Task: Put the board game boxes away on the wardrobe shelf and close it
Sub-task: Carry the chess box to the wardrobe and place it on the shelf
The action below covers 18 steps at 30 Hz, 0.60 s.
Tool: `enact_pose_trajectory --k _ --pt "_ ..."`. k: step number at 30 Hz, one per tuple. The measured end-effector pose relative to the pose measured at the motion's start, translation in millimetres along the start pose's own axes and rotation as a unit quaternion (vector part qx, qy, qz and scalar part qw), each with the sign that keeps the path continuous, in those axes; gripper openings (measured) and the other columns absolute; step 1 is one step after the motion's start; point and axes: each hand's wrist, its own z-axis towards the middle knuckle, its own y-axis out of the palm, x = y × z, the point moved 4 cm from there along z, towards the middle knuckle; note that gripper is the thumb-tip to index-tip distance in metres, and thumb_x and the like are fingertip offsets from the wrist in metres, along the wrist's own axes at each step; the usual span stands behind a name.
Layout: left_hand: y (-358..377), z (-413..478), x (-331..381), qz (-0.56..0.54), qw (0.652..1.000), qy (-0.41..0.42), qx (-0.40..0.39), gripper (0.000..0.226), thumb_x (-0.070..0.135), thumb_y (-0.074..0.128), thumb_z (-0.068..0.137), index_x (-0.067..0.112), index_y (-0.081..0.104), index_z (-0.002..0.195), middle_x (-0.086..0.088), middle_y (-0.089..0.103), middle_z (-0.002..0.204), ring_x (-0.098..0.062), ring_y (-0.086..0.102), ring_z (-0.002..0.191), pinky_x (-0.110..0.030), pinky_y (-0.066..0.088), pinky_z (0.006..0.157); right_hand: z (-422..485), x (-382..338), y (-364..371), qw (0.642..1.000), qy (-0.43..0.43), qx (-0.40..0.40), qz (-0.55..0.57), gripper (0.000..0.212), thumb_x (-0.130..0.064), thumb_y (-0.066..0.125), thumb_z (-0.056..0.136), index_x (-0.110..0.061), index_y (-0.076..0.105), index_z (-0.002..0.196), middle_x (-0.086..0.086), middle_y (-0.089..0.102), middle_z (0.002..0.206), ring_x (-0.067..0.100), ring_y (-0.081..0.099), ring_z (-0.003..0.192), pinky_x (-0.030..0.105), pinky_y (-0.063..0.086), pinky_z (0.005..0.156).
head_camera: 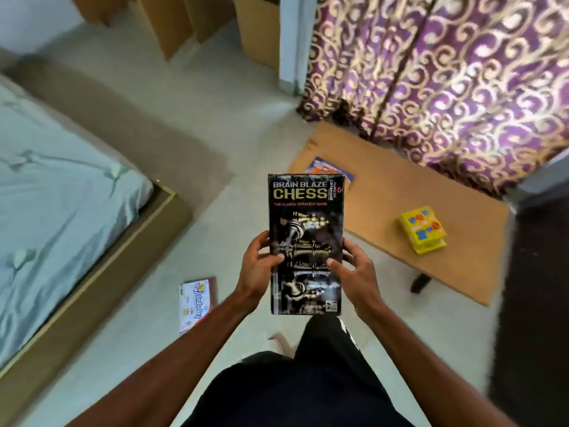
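Note:
A black chess box (pixel 306 217) with "BRAIN BLAZE CHESS" on its lid is held flat in front of me at waist height. My left hand (pixel 258 266) grips its left edge and my right hand (pixel 357 272) grips its right edge, thumbs on the lid. A yellow game box (pixel 422 228) sits on the low wooden table (pixel 385 180) to the right. Another box, blue and orange (pixel 323 166), lies on the same table, mostly hidden behind the chess box. A white and pink game box (pixel 195 303) lies on the floor by the bed.
A bed with a pale blue sheet (pixel 55 192) fills the left side. Purple and gold curtains (pixel 446 72) hang at the upper right. Wooden furniture panels (pixel 172 23) stand at the top. A dark surface (pixel 535 303) is at the right edge.

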Motion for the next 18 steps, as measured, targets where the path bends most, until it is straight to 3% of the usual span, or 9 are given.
enact_pose_trajectory --k 3,7,10,15,18 --pt "-29 48 30 -0.027 0.999 0.014 0.034 0.056 -0.01 0.057 0.079 0.013 0.053 0.131 -0.004 0.061 0.116 -0.005 0.066 0.082 -0.027 0.051 0.073 57 -28 41 0.998 -0.015 -0.053 -0.026 0.049 -0.006 0.067 0.088 -0.027 0.06 0.131 -0.013 0.067 0.115 0.009 0.062 0.11 0.039 0.06 0.085" --pt "-56 110 59 -0.04 0.997 0.017 0.058 0.069 0.011 0.06 0.063 0.014 0.054 0.131 -0.007 0.061 0.119 -0.017 0.064 0.096 -0.031 0.05 0.079 130 -54 80 0.995 -0.025 -0.087 -0.041 0.049 -0.007 0.068 0.087 -0.039 0.063 0.124 -0.006 0.072 0.117 0.012 0.068 0.106 0.033 0.06 0.082" --pt "-84 181 96 -0.031 0.996 0.007 0.084 0.071 0.014 0.062 0.064 0.017 0.053 0.134 -0.007 0.06 0.123 -0.025 0.061 0.11 -0.04 0.052 0.091 209 -92 122 0.99 -0.019 -0.13 -0.046 0.047 -0.005 0.065 0.089 -0.033 0.062 0.126 0.0 0.073 0.114 0.016 0.073 0.097 0.028 0.059 0.074" --pt "-129 271 159 -0.034 0.989 -0.023 0.139 0.076 0.022 0.066 0.066 0.023 0.047 0.14 -0.005 0.054 0.136 -0.027 0.052 0.127 -0.053 0.04 0.11 312 -166 189 0.975 -0.041 -0.194 -0.1 0.047 -0.006 0.061 0.092 -0.028 0.057 0.133 -0.001 0.071 0.117 0.01 0.072 0.094 0.029 0.06 0.079" --pt "-157 317 195 -0.056 0.983 -0.024 0.172 0.078 0.024 0.066 0.067 0.026 0.044 0.142 -0.002 0.05 0.139 -0.023 0.048 0.129 -0.051 0.036 0.112 377 -200 234 0.968 -0.035 -0.209 -0.132 0.049 -0.005 0.064 0.09 -0.028 0.057 0.133 -0.005 0.071 0.111 -0.002 0.07 0.084 0.016 0.055 0.072"
